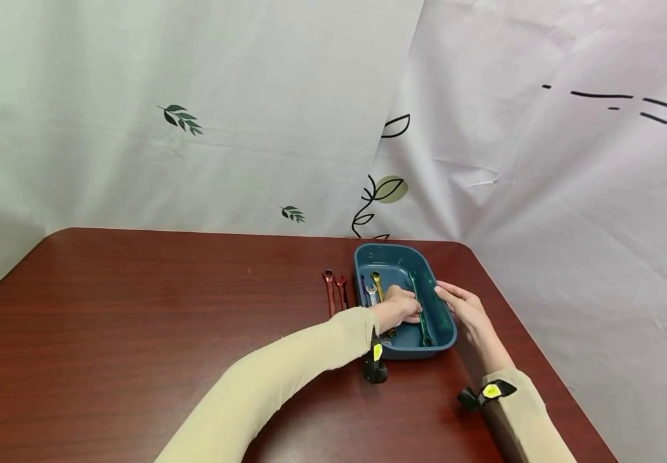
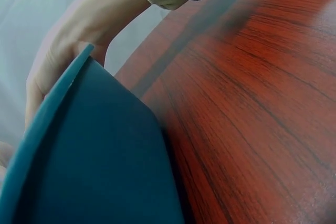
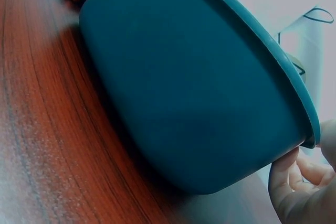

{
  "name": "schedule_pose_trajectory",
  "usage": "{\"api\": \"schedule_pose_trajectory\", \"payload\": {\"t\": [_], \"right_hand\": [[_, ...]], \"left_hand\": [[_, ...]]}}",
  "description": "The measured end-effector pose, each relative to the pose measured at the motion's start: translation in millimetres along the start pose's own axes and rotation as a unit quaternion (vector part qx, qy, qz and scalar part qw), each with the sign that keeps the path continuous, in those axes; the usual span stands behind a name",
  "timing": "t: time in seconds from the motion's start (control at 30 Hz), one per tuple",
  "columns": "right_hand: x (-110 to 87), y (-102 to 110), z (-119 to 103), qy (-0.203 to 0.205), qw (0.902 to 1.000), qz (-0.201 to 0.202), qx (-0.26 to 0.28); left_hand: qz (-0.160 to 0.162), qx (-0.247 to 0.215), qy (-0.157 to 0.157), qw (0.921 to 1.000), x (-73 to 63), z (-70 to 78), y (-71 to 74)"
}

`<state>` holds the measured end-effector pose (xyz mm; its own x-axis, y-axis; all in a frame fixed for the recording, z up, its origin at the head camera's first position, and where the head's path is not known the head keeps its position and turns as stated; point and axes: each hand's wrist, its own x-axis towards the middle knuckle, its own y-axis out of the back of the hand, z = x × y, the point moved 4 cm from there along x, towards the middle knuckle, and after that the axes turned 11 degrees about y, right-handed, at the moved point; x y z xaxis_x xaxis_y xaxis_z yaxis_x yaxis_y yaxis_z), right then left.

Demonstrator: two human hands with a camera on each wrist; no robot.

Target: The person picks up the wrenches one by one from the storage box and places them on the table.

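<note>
In the head view my left hand (image 1: 404, 305) reaches into a blue plastic bin (image 1: 405, 353). Its fingers grip the middle of a long green wrench (image 1: 426, 335), which lies lengthwise along the bin's right side. My right hand (image 1: 467, 312) holds the bin's right rim, thumb on top and fingers curled below, as the right wrist view shows at the rim's corner. Left of the green wrench, inside the bin, are a yellow wrench (image 1: 376, 280) and a silver wrench (image 1: 372, 293). A few more tools there are partly hidden by my left hand and wrist.
Two red wrenches, a longer one (image 1: 330, 289) and a shorter one (image 1: 341, 288), lie on the brown wooden table (image 1: 165, 308) just left of the bin. A pale patterned curtain (image 1: 252, 128) hangs behind the table and along its right side.
</note>
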<state>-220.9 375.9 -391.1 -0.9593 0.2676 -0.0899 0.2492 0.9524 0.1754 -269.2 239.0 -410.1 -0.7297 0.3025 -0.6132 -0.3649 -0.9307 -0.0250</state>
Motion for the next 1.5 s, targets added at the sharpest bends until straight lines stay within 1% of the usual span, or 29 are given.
{"api": "schedule_pose_trajectory", "payload": {"t": [0.1, 0.2, 0.5, 0.67, 0.83, 1.0, 1.23, 1.5], "right_hand": [[0.1, -0.2, -0.4, 0.003, 1.0000, 0.000, -0.005], [-0.3, -0.8, -0.7, 0.000, 1.0000, -0.001, -0.002], [0.3, 0.4, 0.1, 0.000, 1.0000, -0.005, -0.007], [-0.8, -0.3, 0.0, -0.004, 0.9999, -0.003, -0.010], [-0.5, -0.9, -0.7, -0.004, 1.0000, 0.003, 0.008], [0.0, -0.4, -0.8, -0.005, 1.0000, 0.001, 0.001], [-0.5, 0.1, -1.3, -0.002, 0.9999, -0.003, 0.016], [-0.5, -0.5, -0.9, -0.002, 1.0000, -0.005, 0.000]], "left_hand": [[0.007, -0.005, -0.009, 0.9999, -9.8, 1.0, 1.7], [0.008, -0.008, -0.015, 0.9998, -14.5, 1.7, 2.7], [-0.012, -0.032, -0.024, 0.9991, -18.6, 6.9, 7.6], [-0.021, -0.035, -0.025, 0.9989, -23.0, 8.0, 12.4], [-0.023, -0.037, -0.026, 0.9987, -27.6, 9.3, 18.6], [-0.022, -0.049, -0.028, 0.9981, -30.7, 12.3, 25.8], [-0.027, -0.035, -0.031, 0.9985, -36.1, 16.5, 36.0], [-0.028, -0.044, -0.031, 0.9982, -38.2, 17.0, 44.1]]}}
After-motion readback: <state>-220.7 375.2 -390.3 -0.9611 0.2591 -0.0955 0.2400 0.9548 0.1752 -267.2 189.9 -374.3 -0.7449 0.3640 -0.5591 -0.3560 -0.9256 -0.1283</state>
